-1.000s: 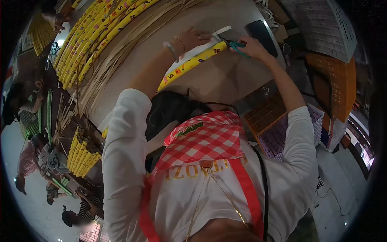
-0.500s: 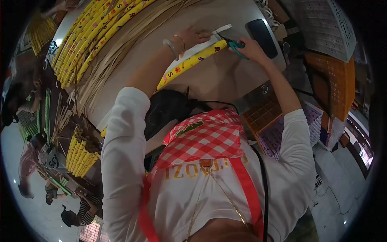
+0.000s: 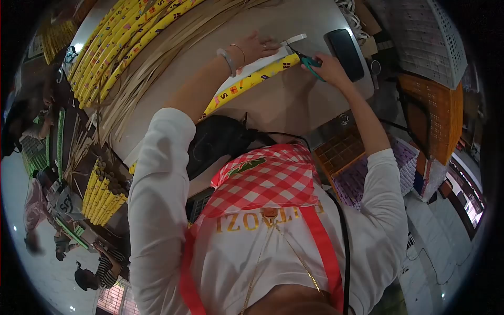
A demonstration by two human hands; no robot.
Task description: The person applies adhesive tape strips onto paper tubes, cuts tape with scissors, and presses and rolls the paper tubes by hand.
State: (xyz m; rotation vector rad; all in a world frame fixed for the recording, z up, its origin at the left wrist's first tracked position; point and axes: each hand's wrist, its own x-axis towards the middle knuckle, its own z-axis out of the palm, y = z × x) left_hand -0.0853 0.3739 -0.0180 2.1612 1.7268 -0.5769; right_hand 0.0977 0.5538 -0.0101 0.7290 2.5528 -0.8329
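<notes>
On the table lies a long yellow piece with printed figures (image 3: 252, 80), with a white strip along its far side. My left hand (image 3: 256, 50) rests flat over that white strip, fingers stretched out. Beyond its fingertips a narrow white end (image 3: 295, 39) sticks out. My right hand (image 3: 332, 70) grips a pair of scissors (image 3: 311, 65) with green handles. Their dark blades point at the right end of the yellow piece. Whether the blades touch it, I cannot tell.
Yellow printed rolls (image 3: 123, 44) and loose tan strips (image 3: 152, 68) lie at the far left of the table (image 3: 294, 105). A dark phone (image 3: 344, 54) is right of the scissors. Baskets (image 3: 428, 113) stand at the right. Several people are at the left.
My right hand and the scissors have shifted slightly right and toward me. My left hand stays over the white strip. The whole view has moved a little.
</notes>
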